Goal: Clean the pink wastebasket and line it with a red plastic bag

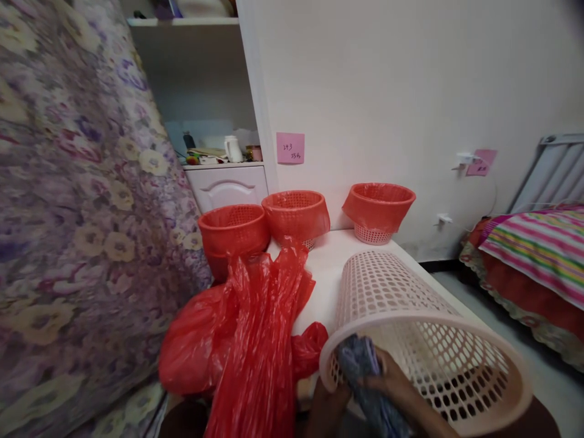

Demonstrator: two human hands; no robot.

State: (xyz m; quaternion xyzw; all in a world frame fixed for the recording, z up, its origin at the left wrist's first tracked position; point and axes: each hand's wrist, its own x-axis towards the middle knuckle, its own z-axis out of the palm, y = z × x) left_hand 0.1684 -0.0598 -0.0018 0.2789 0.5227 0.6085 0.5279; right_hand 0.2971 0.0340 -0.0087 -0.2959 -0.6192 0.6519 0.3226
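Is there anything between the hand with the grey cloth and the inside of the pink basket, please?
Nothing visible: the hand holding the grey cloth is already at the rim of the tilted pink basket, and its mouth is open. The red bags lie beside it, apart.

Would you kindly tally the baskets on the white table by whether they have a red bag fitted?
Lined baskets: 3
Bare basket: 1
Total: 4
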